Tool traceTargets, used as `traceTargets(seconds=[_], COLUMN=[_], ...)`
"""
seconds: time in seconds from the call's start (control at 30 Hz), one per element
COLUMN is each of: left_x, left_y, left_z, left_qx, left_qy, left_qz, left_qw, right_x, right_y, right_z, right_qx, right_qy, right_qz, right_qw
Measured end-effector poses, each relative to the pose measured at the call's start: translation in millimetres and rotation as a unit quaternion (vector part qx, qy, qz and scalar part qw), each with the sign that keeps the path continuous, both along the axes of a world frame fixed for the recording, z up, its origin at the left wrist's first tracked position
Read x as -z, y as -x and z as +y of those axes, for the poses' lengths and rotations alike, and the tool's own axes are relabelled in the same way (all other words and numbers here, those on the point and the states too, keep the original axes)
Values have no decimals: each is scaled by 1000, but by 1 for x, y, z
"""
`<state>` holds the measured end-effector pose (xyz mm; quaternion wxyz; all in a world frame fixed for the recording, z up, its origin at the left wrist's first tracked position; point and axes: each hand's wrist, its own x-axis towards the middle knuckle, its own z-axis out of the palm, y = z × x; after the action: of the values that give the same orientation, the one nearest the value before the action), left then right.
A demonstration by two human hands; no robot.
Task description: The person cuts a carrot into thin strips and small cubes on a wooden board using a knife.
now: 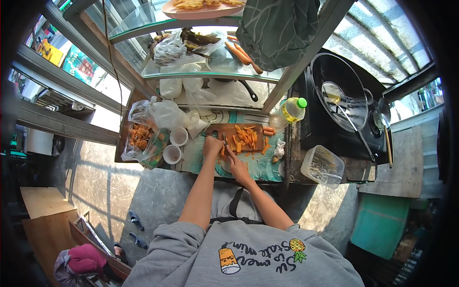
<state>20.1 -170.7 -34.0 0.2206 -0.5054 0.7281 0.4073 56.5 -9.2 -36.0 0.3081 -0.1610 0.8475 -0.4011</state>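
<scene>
Both hands meet over a wooden cutting board (209,129) on the counter. My left hand (213,145) is closed at the board's left part, and what its fingers hold is hidden. Just right of it, my right hand (237,166) is closed around what looks like a small knife (224,137), its thin blade pointing away from me. A carrot piece (222,150) shows between the hands. Cut carrot sticks (246,136) lie heaped on the board's right half, with thicker carrot chunks (269,130) by its right edge.
Left of the board are two white cups (179,137) and a plastic bag of orange pieces (140,137). To the right stand a green-capped bottle (293,110), a plastic tub (322,166) and a stove with a large pan (351,117). Glass shelves (215,75) rise ahead; a person (86,259) is lower left.
</scene>
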Motion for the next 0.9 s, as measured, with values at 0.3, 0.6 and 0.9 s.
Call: traceTargets(seconds=[0.3,0.6,0.9], left_x=[-6,-19,-10], left_y=[-6,-5,-1], left_z=[4,11,12], left_qx=[15,52,44], left_qy=[12,35,65], left_qz=[30,23,16], left_qw=[999,998,997], right_x=[-30,-22,-15], right_y=[10,-16,-19], right_z=[5,7,11], right_qx=[120,186,158], right_qy=[116,168,128], right_qz=[-253,-235,-113], right_qw=[953,939,973])
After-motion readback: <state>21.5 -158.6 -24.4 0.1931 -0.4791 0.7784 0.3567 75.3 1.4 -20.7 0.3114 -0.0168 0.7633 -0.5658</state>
